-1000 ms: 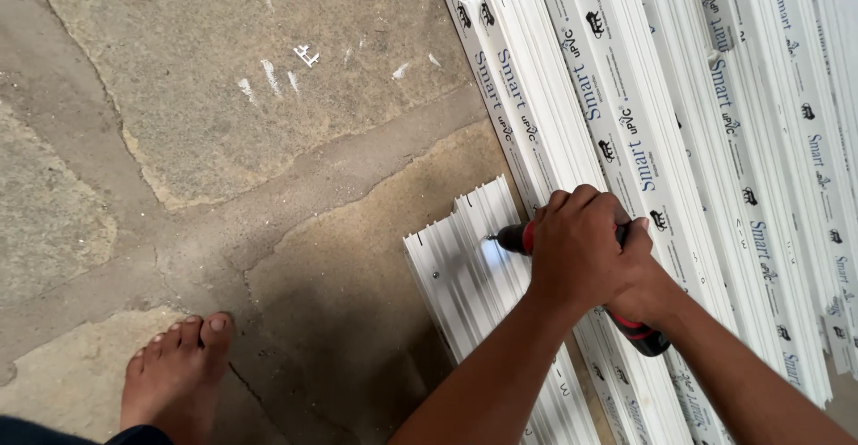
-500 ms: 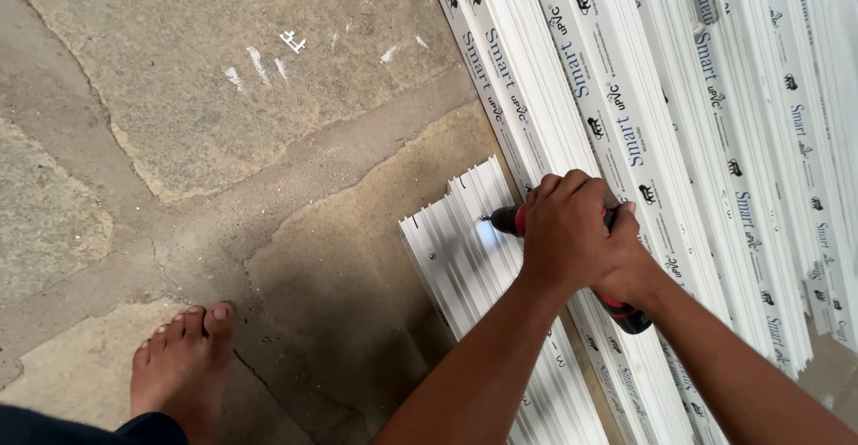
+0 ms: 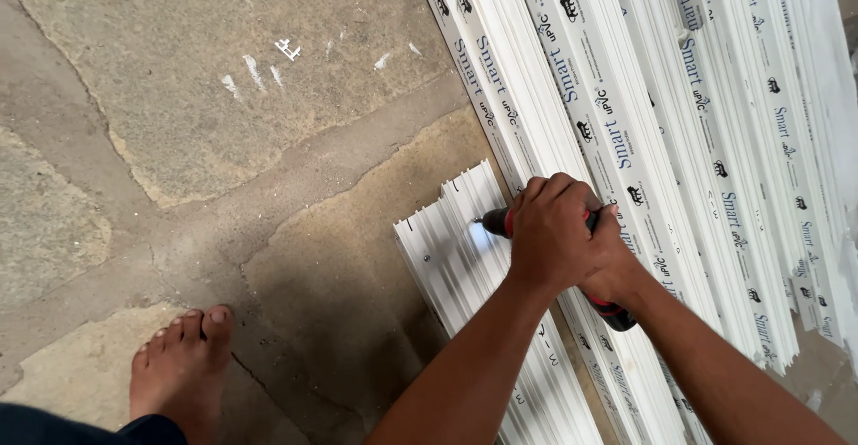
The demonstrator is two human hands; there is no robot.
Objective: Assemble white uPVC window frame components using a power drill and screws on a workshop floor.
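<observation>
Nothing much has shifted since half a second back: both hands stay bunched on the drill, only the view has slid a touch. Left hand (image 3: 556,230) is curled tight over the top of the red and black power drill (image 3: 617,306), and the right hand (image 3: 617,271) sits mostly hidden under it, wrapped round the grip as far as I can see. Drill tip (image 3: 478,222) presses on the ribbed white profile (image 3: 456,266) lying on the stone floor (image 3: 179,141), just left of the big stack of white profiles (image 3: 679,123). Bare foot (image 3: 183,365) at near left.
</observation>
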